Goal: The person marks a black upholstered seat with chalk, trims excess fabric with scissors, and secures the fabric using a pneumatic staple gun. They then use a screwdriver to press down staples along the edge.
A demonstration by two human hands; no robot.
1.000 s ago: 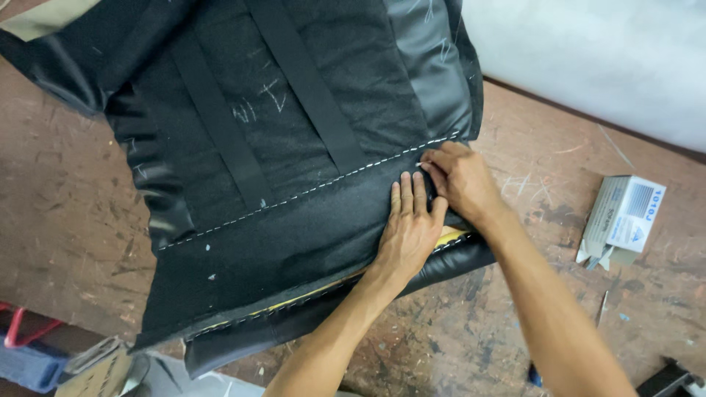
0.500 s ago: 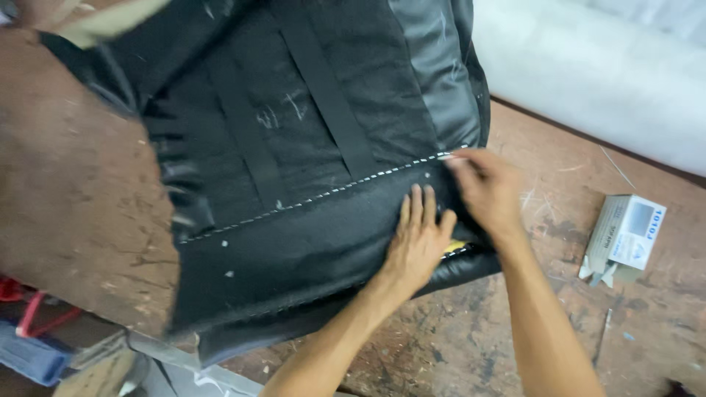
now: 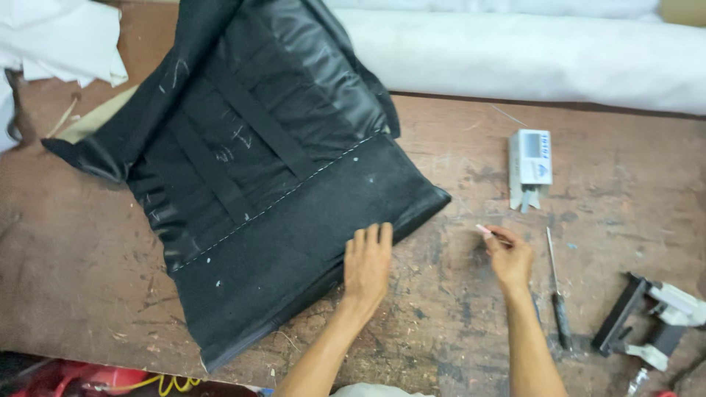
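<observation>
Black upholstery cover (image 3: pixel 272 191), turned inside out so that its sewn straps, chalk marks and a line of white stitching show, lies spread across the middle-left of the worn wooden tabletop (image 3: pixel 441 323). Left hand (image 3: pixel 368 265) rests flat and open, fingers extended, on the cover's felt-like lower edge, pinning it down. Right hand (image 3: pixel 507 257) is off the cover, on the bare wood just to its right, fingertips pinched around a small pink piece (image 3: pixel 483 229), too small to identify. Beyond it lie a small white box (image 3: pixel 531 165), a thin screwdriver-like tool (image 3: pixel 557 294) and, at the far right edge, a staple gun (image 3: pixel 651 323); a roll of white padding (image 3: pixel 529 59) runs along the back. The step in hand appears to be marking or fixing the cover's edge while it is held flat. Any next move calls for the left hand to keep the fabric taut and unshifted and for the right to bring its piece accurately to the seam.
</observation>
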